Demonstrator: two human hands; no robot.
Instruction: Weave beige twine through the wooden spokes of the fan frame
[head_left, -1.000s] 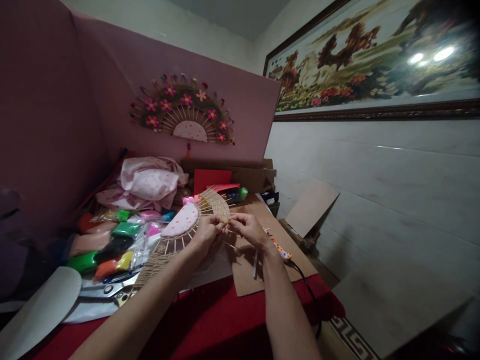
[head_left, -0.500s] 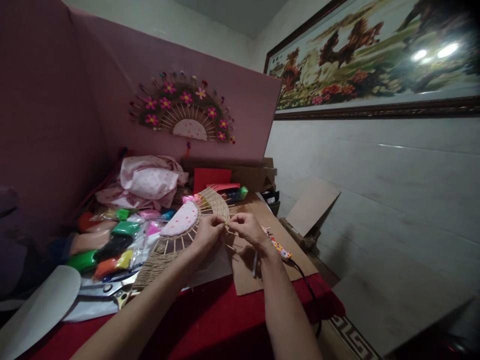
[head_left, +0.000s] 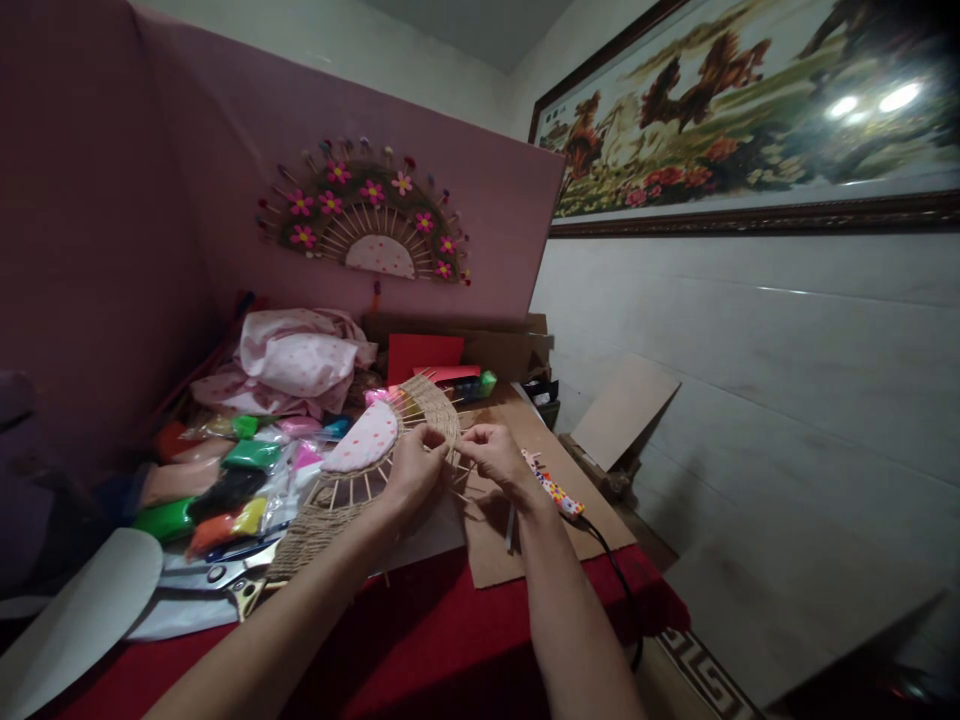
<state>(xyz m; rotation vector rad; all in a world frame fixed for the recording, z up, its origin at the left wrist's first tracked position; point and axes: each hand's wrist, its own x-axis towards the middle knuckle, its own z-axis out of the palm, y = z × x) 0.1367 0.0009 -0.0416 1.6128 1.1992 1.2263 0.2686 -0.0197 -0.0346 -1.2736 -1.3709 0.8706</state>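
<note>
A half-round craft fan made of thin sticks lies tilted under my hands, with jute twine (head_left: 433, 396) woven across its outer part. Its inner half-circle is spotted pink-and-white fabric (head_left: 363, 438). My left hand (head_left: 420, 464) is closed over the sticks, thumb and fingers pinching at the edge of the woven band. Close beside it my right hand (head_left: 493, 456) pinches the twine, its fingertips almost meeting the left ones. The exact strand between the fingers is too small to make out. More woven twine (head_left: 311, 542) shows left of my left forearm.
Bagged coloured clay (head_left: 251, 457), scissors (head_left: 232, 578) and bunched fabric (head_left: 300, 350) lie on the left. A flower-patterned glue gun (head_left: 556, 490) with a black cord rests on cardboard (head_left: 495, 565) at right. A finished flowered fan (head_left: 373, 215) hangs on the pink board behind.
Both hands stay at the band's edge, with only slight finger movement. The fan has shifted very slightly to the right.
</note>
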